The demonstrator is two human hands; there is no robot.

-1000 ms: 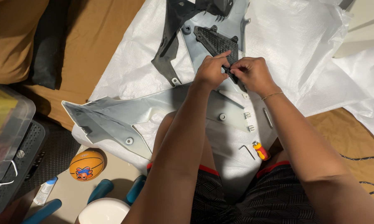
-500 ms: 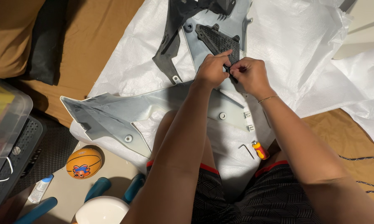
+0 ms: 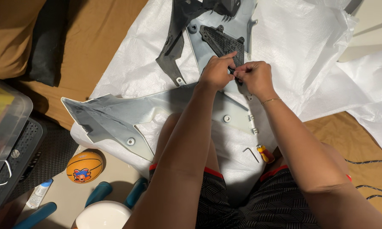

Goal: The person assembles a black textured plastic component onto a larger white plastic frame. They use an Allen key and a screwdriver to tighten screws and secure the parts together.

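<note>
A large grey plastic fairing panel (image 3: 114,116) lies on a white woven sheet (image 3: 301,46) across my lap. A black mesh grille piece (image 3: 222,40) is fixed to its upper part. My left hand (image 3: 216,72) and my right hand (image 3: 254,76) meet at the grille's lower edge, fingers pinched together around a small dark part that the fingers mostly hide. A black trim strip (image 3: 174,46) runs beside the grille at its left.
A bent hex key (image 3: 252,153) and a small red-and-yellow screwdriver (image 3: 265,153) lie on the sheet near my right thigh. An orange mini basketball (image 3: 84,167), a white tube (image 3: 38,194), blue legs of a white stool (image 3: 101,191) and a clear storage bin (image 3: 4,123) sit at the left.
Both hands stay pinched at the grille's lower edge with only slight finger shifts. The view has drifted a little, so the panel sits slightly lower in frame.
</note>
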